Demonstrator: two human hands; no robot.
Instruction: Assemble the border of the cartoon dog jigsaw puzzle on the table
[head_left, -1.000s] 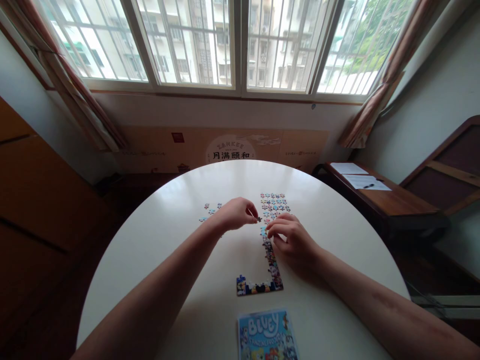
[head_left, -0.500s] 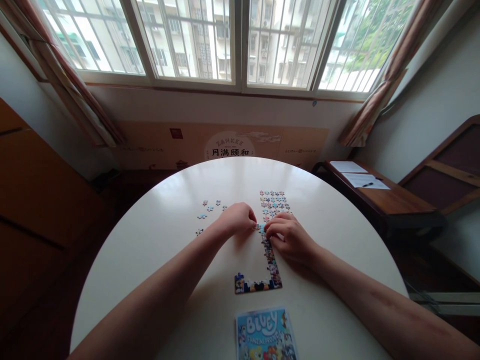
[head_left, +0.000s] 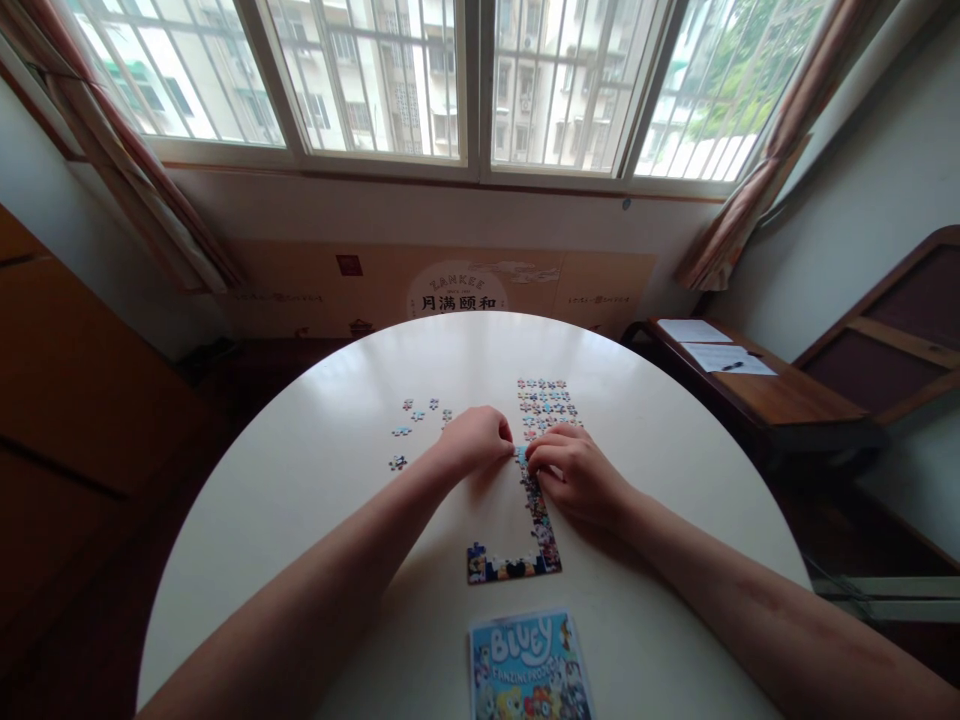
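Note:
My left hand (head_left: 480, 440) is closed in a pinch at the upper end of a partly joined jigsaw puzzle (head_left: 546, 535). A light-blue puzzle piece (head_left: 521, 455) shows at its fingertips. From the right, my right hand (head_left: 576, 472) bends its fingers onto the same end, thumb and fingertips against the edge pieces. The fingers hide part of that end. The joined pieces make a right side and a bottom row, with a short corner (head_left: 476, 565) turning up at the left.
Rows of loose puzzle pieces (head_left: 546, 397) lie beyond my right hand. Several more loose pieces (head_left: 403, 431) are scattered left of my left hand. A blue Bluey picture card or box (head_left: 529, 668) lies nearest me on the round white table (head_left: 300, 480). Papers (head_left: 724, 359) rest on a wooden bench at right.
Both hands stay almost in place. My left fingertips have come slightly closer to the light-blue piece and my right fingers. The whole view has shifted a little.

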